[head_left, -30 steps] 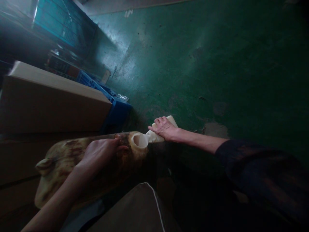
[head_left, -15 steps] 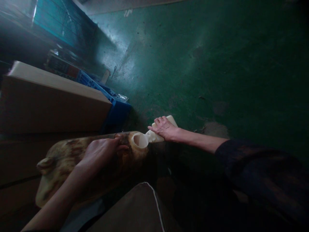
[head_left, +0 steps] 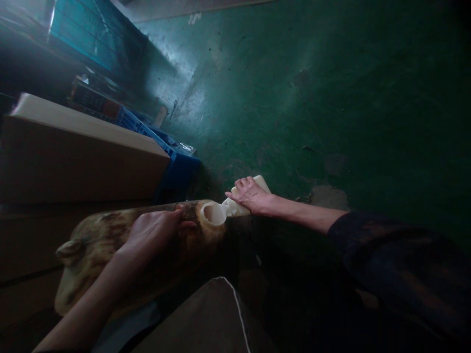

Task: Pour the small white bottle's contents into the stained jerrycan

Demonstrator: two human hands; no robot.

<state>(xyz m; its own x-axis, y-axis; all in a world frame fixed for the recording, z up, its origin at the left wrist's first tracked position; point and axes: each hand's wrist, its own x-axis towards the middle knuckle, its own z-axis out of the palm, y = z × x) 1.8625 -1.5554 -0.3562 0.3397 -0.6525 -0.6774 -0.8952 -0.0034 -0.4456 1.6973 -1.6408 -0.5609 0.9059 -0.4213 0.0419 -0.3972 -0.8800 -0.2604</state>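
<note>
Barely shifted since earlier frame; gripping jug (head_left: 105, 230) at left with left hand (head_left: 156, 229), bottle (head_left: 262, 183) at right with right hand (head_left: 253, 196).

This looks like a workshop or warehouse. The worn green floor (head_left: 257, 98) shows it, as do the large cardboard box (head_left: 84, 159) and blue plastic crate (head_left: 181, 170) beside it.

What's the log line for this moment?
left hand: gripping stained jug | right hand: holding pale container at jug's open mouth | nearby: brown carton, blue crate
</note>
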